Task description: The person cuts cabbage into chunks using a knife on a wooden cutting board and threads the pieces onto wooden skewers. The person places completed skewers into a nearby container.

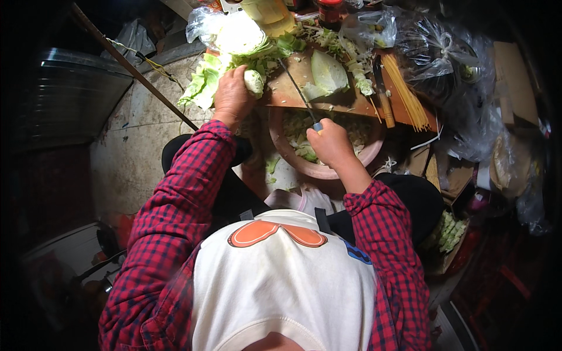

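My left hand (pixel 235 94) rests at the left end of the wooden board (pixel 285 94), its fingers closed around a small pale cabbage piece (pixel 254 83). Loose green cabbage leaves (pixel 204 83) lie beside and under it. In my right hand (pixel 331 142) is a knife (pixel 298 90), gripped by its handle near the board's front edge; the thin blade slants up and left over the board. To the right of the blade sits a cabbage wedge (pixel 329 72). Behind my left hand, a large cut cabbage (pixel 241 37) is brightly lit.
Below the board's edge stands a round basin (pixel 285 151) holding chopped cabbage. Bamboo skewers (pixel 404 92) and a wooden-handled tool (pixel 386 109) lie on the board's right. Plastic bags (pixel 430 48) crowd the far right. A red-lidded jar (pixel 329 13) stands behind; a pole (pixel 136 70) leans at left.
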A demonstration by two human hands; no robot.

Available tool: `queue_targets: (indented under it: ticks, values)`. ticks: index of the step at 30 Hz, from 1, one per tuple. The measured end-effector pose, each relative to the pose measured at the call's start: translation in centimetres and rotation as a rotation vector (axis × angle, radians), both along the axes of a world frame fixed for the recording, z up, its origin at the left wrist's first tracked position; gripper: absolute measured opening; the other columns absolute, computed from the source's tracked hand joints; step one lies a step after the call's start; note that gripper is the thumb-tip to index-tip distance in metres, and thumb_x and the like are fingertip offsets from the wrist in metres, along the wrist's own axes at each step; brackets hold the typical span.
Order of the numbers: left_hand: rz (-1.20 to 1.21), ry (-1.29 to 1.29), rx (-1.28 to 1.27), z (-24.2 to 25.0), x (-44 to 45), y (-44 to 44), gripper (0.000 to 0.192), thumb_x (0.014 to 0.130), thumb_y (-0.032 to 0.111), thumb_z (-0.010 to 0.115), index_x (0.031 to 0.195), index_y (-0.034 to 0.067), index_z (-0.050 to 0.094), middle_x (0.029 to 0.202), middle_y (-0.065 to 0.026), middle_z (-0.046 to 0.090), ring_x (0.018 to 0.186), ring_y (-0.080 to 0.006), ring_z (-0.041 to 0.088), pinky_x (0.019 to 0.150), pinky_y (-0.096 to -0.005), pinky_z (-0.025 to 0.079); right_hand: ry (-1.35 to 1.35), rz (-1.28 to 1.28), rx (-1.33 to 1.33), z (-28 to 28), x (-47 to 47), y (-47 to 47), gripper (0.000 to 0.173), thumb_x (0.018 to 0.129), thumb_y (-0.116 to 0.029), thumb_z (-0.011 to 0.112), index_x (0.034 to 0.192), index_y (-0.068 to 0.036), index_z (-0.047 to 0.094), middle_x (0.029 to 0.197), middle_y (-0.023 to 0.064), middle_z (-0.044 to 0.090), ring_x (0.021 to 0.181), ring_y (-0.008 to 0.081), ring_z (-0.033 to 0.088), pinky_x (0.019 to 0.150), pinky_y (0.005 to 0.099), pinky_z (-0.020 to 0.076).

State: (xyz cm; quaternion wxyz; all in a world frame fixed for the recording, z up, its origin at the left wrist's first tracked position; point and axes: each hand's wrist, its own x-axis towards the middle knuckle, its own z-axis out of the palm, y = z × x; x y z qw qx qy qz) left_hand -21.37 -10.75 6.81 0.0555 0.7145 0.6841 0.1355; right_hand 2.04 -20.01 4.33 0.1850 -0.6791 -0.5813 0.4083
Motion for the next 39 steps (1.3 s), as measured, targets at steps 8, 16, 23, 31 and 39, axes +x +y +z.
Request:
queue_targets:
  ticks: [8, 16, 23, 31, 39]
  values:
    - [-0.336, -0.426, -0.226, -4.5, 6.2, 1.0, 0.064, 0.075, 0.004, 0.066, 0.136, 0.005, 0.048, 0.127, -0.0190, 0.054, 0.111, -0.0315, 0.059, 0.094, -0.0387, 0.049, 0.281, -0.218, 0.123, 1.2, 1.8, -1.4, 0.032, 0.083, -0.030, 0.066, 0.080, 0.000, 0.057, 0.074, 0.0214, 0.064, 0.071, 0.0403, 0.063, 0.065, 0.0444, 0.0495]
    - [-0.450, -0.410, -0.671, -3.8, 10.8, -0.6, 0.038, 0.076, 0.009, 0.059, 0.114, 0.006, 0.065, 0.105, -0.0150, 0.069, 0.099, -0.0269, 0.066, 0.090, -0.0342, 0.049, 0.405, -0.331, 0.161, 1.9, 3.5, -2.0, 0.023, 0.089, -0.023, 0.065, 0.084, -0.003, 0.055, 0.058, 0.0007, 0.055, 0.043, 0.0089, 0.052, 0.041, 0.0256, 0.0416]
    - [0.076, -0.556, -0.224, -3.5, 12.3, 5.0, 0.045, 0.077, 0.006, 0.065, 0.120, -0.005, 0.056, 0.112, -0.0197, 0.065, 0.104, -0.0256, 0.063, 0.087, -0.0329, 0.051, 0.546, -0.404, 0.087, 4.0, 3.8, -1.9, 0.022, 0.090, -0.022, 0.065, 0.087, -0.004, 0.055, 0.059, 0.0002, 0.056, 0.044, 0.0083, 0.052, 0.042, 0.0248, 0.0425]
    - [-0.027, -1.089, -0.530, -7.8, 11.1, 10.0, 0.078, 0.067, -0.004, 0.076, 0.137, -0.004, 0.043, 0.120, -0.0153, 0.062, 0.105, -0.0243, 0.061, 0.091, -0.0315, 0.049, 0.510, -0.400, 0.114, 1.9, 4.2, -2.4, 0.020, 0.089, -0.020, 0.066, 0.087, -0.003, 0.054, 0.059, 0.0003, 0.055, 0.042, 0.0080, 0.051, 0.041, 0.0244, 0.0414]
    - [-0.087, -0.905, -0.574, -4.3, 12.5, 6.7, 0.056, 0.065, 0.002, 0.079, 0.116, -0.005, 0.058, 0.102, -0.0123, 0.065, 0.094, -0.0225, 0.062, 0.088, -0.0307, 0.049, 0.385, -0.379, 0.152, 0.9, 4.2, -2.3, 0.024, 0.086, -0.022, 0.067, 0.084, -0.002, 0.055, 0.062, 0.0047, 0.058, 0.047, 0.0141, 0.055, 0.046, 0.0302, 0.0454]
